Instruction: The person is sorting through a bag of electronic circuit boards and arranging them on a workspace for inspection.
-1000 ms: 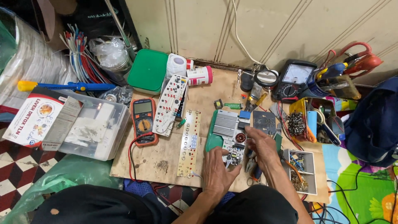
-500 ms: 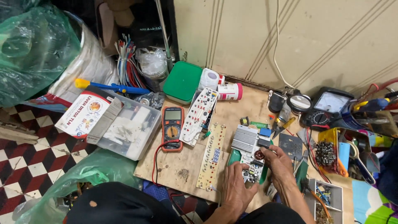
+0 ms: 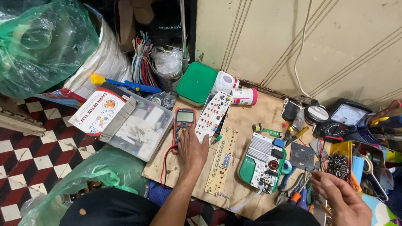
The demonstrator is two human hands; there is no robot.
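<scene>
At the bottom of the frame the left hand (image 3: 193, 149) lay flat and spread on the wooden board (image 3: 247, 113), fingertips touching the lower edge of the orange-cased multimeter (image 3: 183, 122) and the near corner of the white circuit board (image 3: 214, 116) beside it. The right hand (image 3: 340, 196), lower right, was half open with fingers loosely curled, holding nothing I could make out, just above the pliers (image 3: 293, 190) with orange and blue grips. Between the hands lay a long tan circuit strip (image 3: 222, 162) and a green-backed circuit board with a finned heatsink (image 3: 263, 164). The risk, as I judged it, was the red test lead (image 3: 164, 165) looping under the left wrist — a sweep of that arm could snag it and drag the meter off the board's edge; the crowded loose parts could likewise be knocked to the tiled floor (image 3: 25, 155). Farther back, centre left, a flat red-and-white carton (image 3: 99, 110) rested on a clear plastic box (image 3: 144, 129); upper centre stood a green square container (image 3: 197, 83) and a white-and-pink cylindrical bottle (image 3: 245, 96) on its side — its label too small to read.
</scene>
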